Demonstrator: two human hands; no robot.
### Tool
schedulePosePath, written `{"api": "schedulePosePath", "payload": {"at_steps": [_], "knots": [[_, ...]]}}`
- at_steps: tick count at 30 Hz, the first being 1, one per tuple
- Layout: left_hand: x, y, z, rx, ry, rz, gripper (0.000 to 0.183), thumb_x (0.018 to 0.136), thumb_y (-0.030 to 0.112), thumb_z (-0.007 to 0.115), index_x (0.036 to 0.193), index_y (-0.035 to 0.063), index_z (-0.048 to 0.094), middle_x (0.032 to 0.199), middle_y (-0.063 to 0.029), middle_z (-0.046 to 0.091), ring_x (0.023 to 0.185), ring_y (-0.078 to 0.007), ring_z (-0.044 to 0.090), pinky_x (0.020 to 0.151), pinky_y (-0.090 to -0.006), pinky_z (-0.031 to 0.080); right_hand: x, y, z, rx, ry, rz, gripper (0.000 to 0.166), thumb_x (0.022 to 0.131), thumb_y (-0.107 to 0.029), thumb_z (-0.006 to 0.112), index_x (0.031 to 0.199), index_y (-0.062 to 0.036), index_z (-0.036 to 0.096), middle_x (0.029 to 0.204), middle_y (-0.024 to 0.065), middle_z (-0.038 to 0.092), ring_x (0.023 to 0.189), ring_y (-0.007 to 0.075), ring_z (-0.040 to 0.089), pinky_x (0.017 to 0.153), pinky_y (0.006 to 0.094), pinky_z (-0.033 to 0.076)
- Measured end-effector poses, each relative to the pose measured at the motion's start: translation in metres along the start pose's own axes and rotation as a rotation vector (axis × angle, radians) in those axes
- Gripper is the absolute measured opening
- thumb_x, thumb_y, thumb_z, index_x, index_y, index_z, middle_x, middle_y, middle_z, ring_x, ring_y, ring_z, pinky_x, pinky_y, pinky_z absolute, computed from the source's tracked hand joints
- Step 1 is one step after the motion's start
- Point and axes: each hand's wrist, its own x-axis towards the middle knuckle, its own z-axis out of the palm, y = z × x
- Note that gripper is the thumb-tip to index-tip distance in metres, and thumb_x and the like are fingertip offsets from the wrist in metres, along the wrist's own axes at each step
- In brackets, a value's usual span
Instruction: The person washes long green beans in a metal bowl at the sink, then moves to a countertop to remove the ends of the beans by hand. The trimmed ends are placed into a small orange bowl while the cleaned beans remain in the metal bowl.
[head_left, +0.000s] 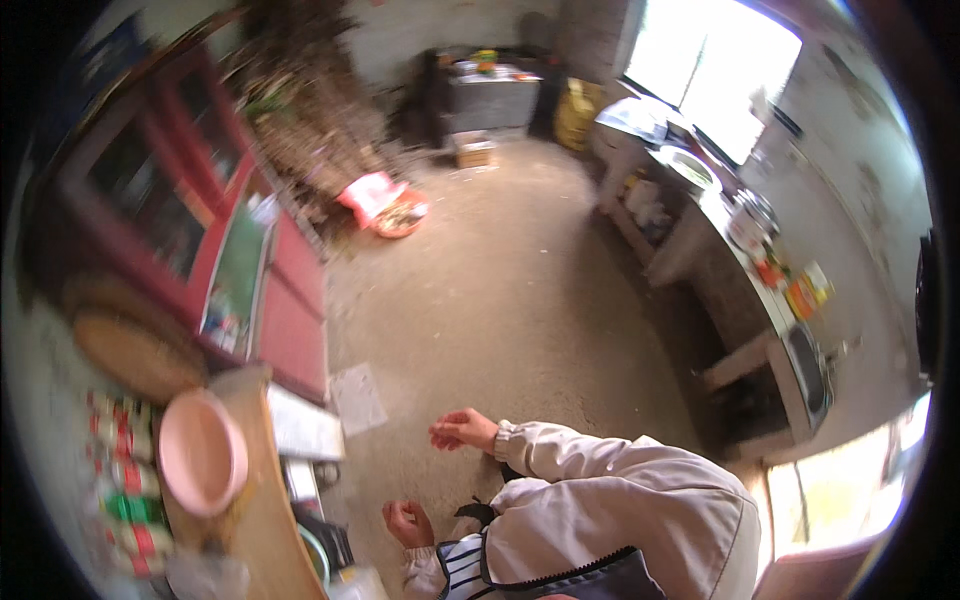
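My right hand (463, 430) hangs over the bare floor, fingers loosely bent, and I see nothing in it. Lower in the picture is my left hand (409, 523), its fingers curled with a gap by the thumb. No object shows in that hand either. Nearest to it on the left stands a wooden table (259, 510). A pink plastic basin (202, 452) rests on this table. White sheets (304, 424) lie at the table's far corner, beside the red cabinet (292, 322). Another pale sheet (358, 399) is on the floor.
Several bottles (131, 480) stand along the left wall. Firewood and brush (307, 135) are heaped behind the cabinet, near an orange basin (401, 217) on the floor. Along the right wall runs a counter (757, 289) with a metal pot (752, 220) and a sink (808, 367).
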Motion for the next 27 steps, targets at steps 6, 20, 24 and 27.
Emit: {"api": "schedulePosePath", "payload": {"at_steps": [6, 20, 24, 27], "knots": [[0.113, 0.073, 0.159, -0.043, -0.387, 0.106, 0.038, 0.095, 0.021, 0.053, 0.062, 0.0023, 0.056, 0.071, -0.0114, 0.062, 0.066, -0.0290, 0.058, 0.066, -0.0425, 0.044, -0.039, -0.036, -0.191, 0.114, 0.270, -0.147, 0.027, 0.098, -0.026, 0.058, 0.111, -0.0043, 0.066, 0.096, 0.0055, 0.071, 0.084, 0.0123, 0.067, 0.073, 0.0265, 0.054], [0.304, 0.245, 0.450, -0.197, -0.759, 0.364, 0.005, 0.080, 0.002, 0.066, 0.084, 0.0008, 0.064, 0.080, -0.0114, 0.066, 0.078, -0.0279, 0.064, 0.074, -0.0385, 0.050, -0.053, -0.091, -0.439, 0.500, 0.753, -0.312, 0.025, 0.095, -0.027, 0.062, 0.111, -0.0078, 0.065, 0.089, 0.0027, 0.070, 0.072, 0.0092, 0.064, 0.057, 0.0223, 0.050], [0.363, 0.259, 0.514, -0.214, -0.812, 0.356, 0.005, 0.086, 0.005, 0.063, 0.085, -0.0003, 0.065, 0.079, -0.0119, 0.067, 0.074, -0.0253, 0.066, 0.070, -0.0358, 0.052, -0.029, -0.119, -0.493, 0.492, 0.852, -0.286, 0.027, 0.095, -0.032, 0.061, 0.108, -0.0098, 0.066, 0.083, -0.0004, 0.069, 0.061, 0.0051, 0.059, 0.051, 0.0200, 0.046], [0.413, 0.282, 0.572, -0.282, -0.878, 0.295, 0.010, 0.090, 0.006, 0.060, 0.088, -0.0013, 0.066, 0.080, -0.0121, 0.069, 0.074, -0.0229, 0.068, 0.070, -0.0339, 0.053, -0.022, -0.161, -0.535, 0.517, 0.998, -0.322, 0.024, 0.095, -0.031, 0.062, 0.105, -0.0101, 0.067, 0.078, -0.0012, 0.067, 0.051, 0.0033, 0.049, 0.045, 0.0185, 0.039]]}}
